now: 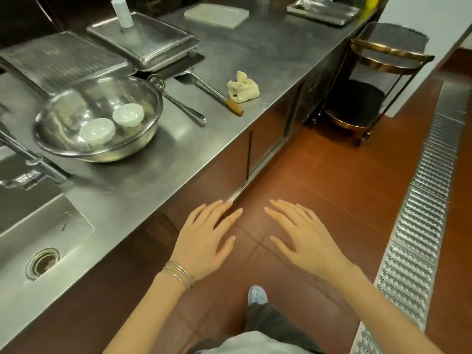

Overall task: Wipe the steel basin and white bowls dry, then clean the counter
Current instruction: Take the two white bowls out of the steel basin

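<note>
The steel desk runs up and to the left of both hands, with a sink sunk into its near end, left of the left hand. The red tile floor lies under both hands, and a metal drain grate runs along it to the right of the right hand. Far ahead and left of the left hand, the basin sits on the desk with two white bowls inside it, side by side. A ladle and a spatula lie on the desk just right of the basin. A crumpled cloth rests ahead of both hands, touching the spatula's handle end. Each grip is fully spread, fingers flat and apart, holding nothing; both hover above the floor, the left one beside the desk's front edge. Thin bangles ring the left wrist.
</note>
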`<state>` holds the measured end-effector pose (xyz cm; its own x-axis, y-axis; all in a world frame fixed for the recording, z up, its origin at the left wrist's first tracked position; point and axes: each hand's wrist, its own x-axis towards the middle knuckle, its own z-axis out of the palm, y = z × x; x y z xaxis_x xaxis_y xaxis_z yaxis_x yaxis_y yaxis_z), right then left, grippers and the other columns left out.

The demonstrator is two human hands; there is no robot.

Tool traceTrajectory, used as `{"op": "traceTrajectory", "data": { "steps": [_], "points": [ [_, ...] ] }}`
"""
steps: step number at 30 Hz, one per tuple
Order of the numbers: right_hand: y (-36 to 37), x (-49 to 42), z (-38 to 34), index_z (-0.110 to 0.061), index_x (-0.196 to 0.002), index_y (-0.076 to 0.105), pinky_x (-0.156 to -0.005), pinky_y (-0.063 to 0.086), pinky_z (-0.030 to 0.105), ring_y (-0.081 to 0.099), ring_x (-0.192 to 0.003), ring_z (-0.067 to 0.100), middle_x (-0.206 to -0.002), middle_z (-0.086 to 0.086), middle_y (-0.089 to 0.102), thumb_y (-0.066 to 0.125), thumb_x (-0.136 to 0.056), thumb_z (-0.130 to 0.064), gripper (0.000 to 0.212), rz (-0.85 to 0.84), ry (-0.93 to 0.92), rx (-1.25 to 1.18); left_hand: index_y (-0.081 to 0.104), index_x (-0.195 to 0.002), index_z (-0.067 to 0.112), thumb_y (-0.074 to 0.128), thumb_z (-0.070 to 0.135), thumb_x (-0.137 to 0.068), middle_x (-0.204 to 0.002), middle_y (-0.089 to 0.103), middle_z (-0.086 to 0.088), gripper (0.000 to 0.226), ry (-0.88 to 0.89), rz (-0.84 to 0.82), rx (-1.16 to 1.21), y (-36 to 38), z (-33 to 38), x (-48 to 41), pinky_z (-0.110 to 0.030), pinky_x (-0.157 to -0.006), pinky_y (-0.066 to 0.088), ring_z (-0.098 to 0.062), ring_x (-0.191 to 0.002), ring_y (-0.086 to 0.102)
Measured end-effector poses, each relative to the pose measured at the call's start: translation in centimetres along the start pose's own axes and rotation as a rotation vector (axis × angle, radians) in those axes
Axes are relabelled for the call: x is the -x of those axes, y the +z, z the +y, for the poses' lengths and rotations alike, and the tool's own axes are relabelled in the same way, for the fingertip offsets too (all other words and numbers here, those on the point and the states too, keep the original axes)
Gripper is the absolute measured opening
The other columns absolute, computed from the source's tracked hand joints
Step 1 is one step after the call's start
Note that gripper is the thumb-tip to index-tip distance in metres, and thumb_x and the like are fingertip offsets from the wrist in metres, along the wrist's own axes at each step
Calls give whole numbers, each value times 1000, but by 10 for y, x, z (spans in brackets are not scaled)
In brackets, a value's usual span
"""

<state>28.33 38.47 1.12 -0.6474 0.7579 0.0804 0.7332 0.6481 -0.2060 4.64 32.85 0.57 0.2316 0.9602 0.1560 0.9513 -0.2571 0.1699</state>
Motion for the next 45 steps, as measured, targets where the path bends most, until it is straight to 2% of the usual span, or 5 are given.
{"op": "traceTrajectory", "data": {
  "steps": [14,18,23,32,45],
  "points": [
    [4,-166,69,-23,-136,41,-105,27,31,38,-131,15,-142,-2,43,39,-90,-43,50,-33,-259,-73,46,-134,25,42,38,-86,-135,51,-2,50,-248,38,-18,14,-51,-97,-33,-105,27,-18,-127,40],
    [13,-215,69,-24,-138,41,-109,22,30,34,-134,13,-144,-4,41,38,-91,-44,51,-52,-299,-69,48,-133,25,41,39,-87,-134,52,-1,49,-314,30,-17,15,-88,-110,-33,-104,29,-17,-125,42],
    [15,-294,62,-22,-135,45,-105,35,37,39,-131,15,-141,-2,45,42,-90,-43,49,-41,-383,-67,48,-133,25,38,40,-89,-135,51,-3,48,-400,63,-26,7,-154,-132,-37,-105,27,-21,-125,45],
    [31,-422,24,-21,-135,44,-101,37,37,41,-128,17,-139,0,47,45,-89,-40,49,-21,-544,-78,45,-135,23,39,39,-89,-134,51,-2,49,-516,139,-61,-10,-255,-158,-41,-103,33,-21,-125,44],
    [87,-554,-7,-15,-130,51,-103,38,46,44,-129,27,-133,7,53,37,-88,-42,52,-166,-808,-11,46,-134,21,36,45,-88,-125,59,-1,53,-839,55,-14,31,-304,-180,-38,-95,44,-21,-113,56]
  ]
}}
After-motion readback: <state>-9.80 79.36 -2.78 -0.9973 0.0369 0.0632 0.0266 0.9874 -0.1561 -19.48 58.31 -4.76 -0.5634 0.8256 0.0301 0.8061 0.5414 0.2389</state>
